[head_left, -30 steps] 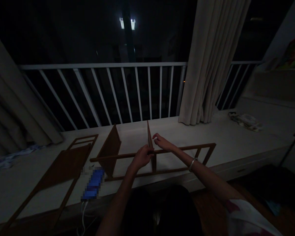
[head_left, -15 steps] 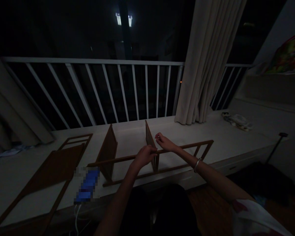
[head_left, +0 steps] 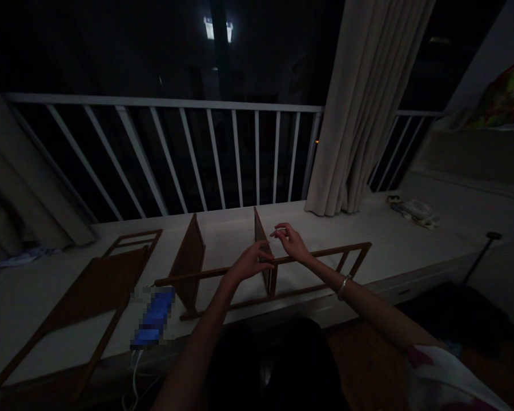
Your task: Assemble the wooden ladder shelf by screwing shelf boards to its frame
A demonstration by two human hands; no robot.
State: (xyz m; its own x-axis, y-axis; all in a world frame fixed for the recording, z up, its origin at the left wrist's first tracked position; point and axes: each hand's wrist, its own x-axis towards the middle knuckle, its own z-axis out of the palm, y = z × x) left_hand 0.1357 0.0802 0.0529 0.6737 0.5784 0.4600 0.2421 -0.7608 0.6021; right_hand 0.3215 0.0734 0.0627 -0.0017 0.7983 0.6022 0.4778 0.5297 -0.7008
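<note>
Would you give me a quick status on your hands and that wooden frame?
Left hand on wooden frame rail. Right hand just above, fingers pinched. Phone lies clear, left.

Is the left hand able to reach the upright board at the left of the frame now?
Probably yes. The left hand rests on the top rail, and the left board stands further along that rail with nothing between them. The right hand is on the other side.

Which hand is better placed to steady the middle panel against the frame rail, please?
Probably the left: the left hand rests on the frame rail right at the middle panel, while the right hand is raised above the rail.
</note>
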